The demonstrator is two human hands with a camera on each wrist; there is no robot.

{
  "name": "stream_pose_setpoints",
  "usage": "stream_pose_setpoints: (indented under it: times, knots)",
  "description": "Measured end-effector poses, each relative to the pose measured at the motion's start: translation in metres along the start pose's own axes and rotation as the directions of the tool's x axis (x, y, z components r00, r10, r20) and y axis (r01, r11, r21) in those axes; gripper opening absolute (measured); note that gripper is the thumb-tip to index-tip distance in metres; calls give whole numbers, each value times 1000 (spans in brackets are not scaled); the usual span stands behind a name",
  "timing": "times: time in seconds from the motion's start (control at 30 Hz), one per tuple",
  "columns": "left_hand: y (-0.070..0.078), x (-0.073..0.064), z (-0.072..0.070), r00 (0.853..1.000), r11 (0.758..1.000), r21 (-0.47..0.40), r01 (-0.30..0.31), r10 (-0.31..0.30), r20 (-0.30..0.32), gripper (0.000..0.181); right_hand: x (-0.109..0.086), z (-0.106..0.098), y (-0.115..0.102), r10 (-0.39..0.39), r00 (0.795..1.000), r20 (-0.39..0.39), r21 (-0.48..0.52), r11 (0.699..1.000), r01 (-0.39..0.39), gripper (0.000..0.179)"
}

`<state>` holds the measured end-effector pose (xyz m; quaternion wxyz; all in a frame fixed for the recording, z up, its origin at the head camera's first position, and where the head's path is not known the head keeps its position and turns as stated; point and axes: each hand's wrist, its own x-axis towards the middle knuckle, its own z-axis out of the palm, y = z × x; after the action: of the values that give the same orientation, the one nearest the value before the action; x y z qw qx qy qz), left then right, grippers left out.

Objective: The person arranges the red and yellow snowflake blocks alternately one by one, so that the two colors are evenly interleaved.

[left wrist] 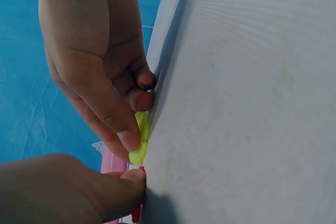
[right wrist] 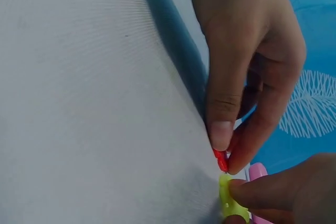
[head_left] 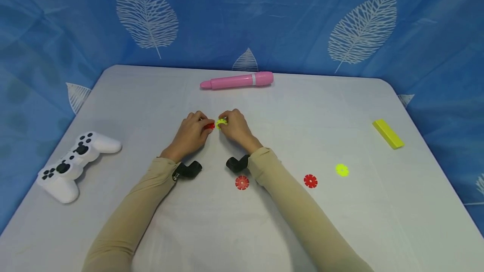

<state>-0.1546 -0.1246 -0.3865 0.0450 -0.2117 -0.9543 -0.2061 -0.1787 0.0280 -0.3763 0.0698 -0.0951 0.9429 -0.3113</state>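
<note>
The left hand point(head_left: 190, 133) pinches a small red notched plastic disc point(head_left: 210, 126) between thumb and fingertips, and the right hand point(head_left: 237, 127) pinches a small yellow-green notched plastic disc point(head_left: 220, 121) in the same manner. The two held discs are at the centre of the clock, with twelve at the far edge of the white cloth-covered table point(head_left: 314, 108). Both wrist views show them nearly edge-on and just beside each other; whether their rims touch, I cannot tell.

Toward one o'clock, near the far edge, lies a pink pen-shaped object with a pale band point(head_left: 232, 82). A yellow rectangular block point(head_left: 388, 134) lies just past three, well apart from the hands. Between three and four a loose yellow-green disc point(head_left: 342, 170) lies flat, and at four o'clock a loose red disc point(head_left: 311, 181) lies flat near it. Another red disc point(head_left: 242, 182) lies at five o'clock, just beside the right sleeve point(head_left: 298, 209). A white game controller with black buttons point(head_left: 75, 165) rests between eight and nine, left of the left sleeve point(head_left: 140, 200). Both sleeves are tan. A black fitting point(head_left: 189, 170) shows at the left wrist. A blue curtain with white leaf prints point(head_left: 242, 16) hangs beyond the table.
</note>
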Motion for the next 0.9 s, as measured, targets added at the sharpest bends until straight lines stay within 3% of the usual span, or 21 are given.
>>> stream_pose_setpoints:
  times: [0.2,0.63,0.9]
  knots:
    - [0,-1,0,1000,1000,-6,-6,6,-5,28,-1,2,-5,20,1000,5,-10,1000,-20,31]
    - [-1,1,1,1000,1000,-25,-11,10,-20,27,-1,1,0,-43,999,-21,31,999,43,29]
    - [-2,3,2,1000,998,-62,-2,0,-25,31,-13,-5,2,-93,996,10,61,994,92,32]
